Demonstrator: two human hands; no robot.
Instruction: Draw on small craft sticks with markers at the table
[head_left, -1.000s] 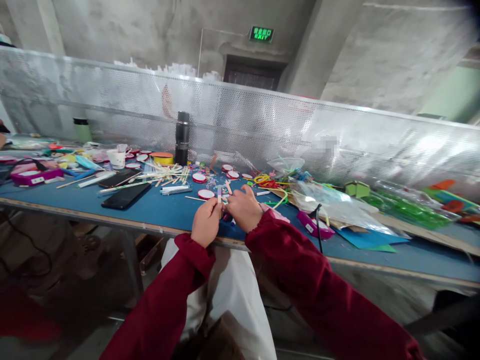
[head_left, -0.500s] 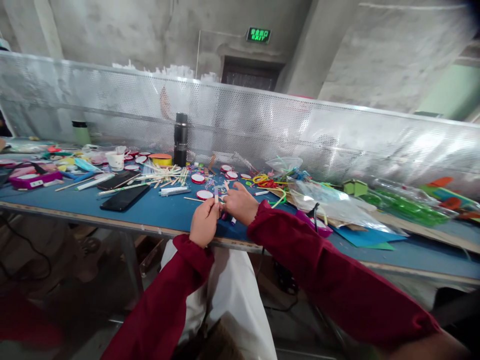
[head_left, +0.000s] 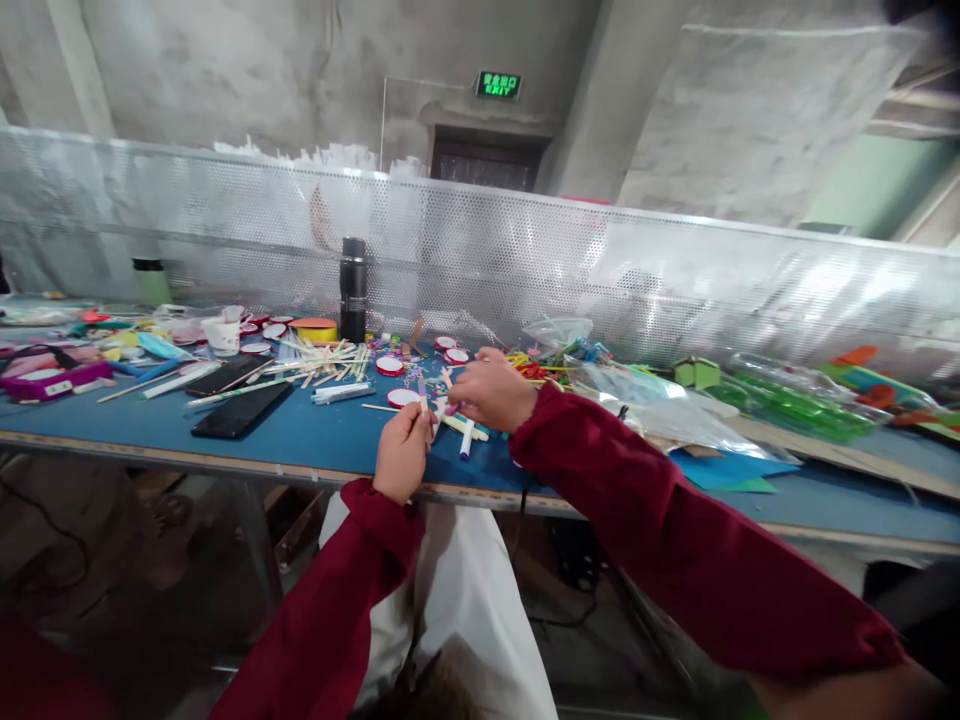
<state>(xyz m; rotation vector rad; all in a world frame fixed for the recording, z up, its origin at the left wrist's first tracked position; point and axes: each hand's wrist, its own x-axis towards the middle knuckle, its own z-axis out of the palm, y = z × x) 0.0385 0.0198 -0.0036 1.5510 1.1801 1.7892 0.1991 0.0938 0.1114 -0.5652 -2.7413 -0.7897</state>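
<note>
My left hand (head_left: 401,452) is closed in a pinch on a thin wooden craft stick (head_left: 422,393) that stands upright above the blue table (head_left: 322,432). My right hand (head_left: 489,390) hovers just to its right, slightly higher, fingers curled onto the top of the same stick; whether it holds anything else is hidden. Under the right hand lie a white marker (head_left: 466,438) and a pale stick. Both arms wear dark red sleeves.
A black phone (head_left: 240,410) lies at the left front. Behind it sit a pile of wooden sticks (head_left: 322,358), red-rimmed round caps (head_left: 389,366), a black flask (head_left: 352,290) and a white cup (head_left: 223,335). Plastic bags (head_left: 660,405) and green pieces fill the right. A perforated metal screen (head_left: 525,260) backs the table.
My right hand has lifted off the table and moved up and slightly right, uncovering the white marker. The left hand keeps its pinch on the stick. The view has swung a little right.
</note>
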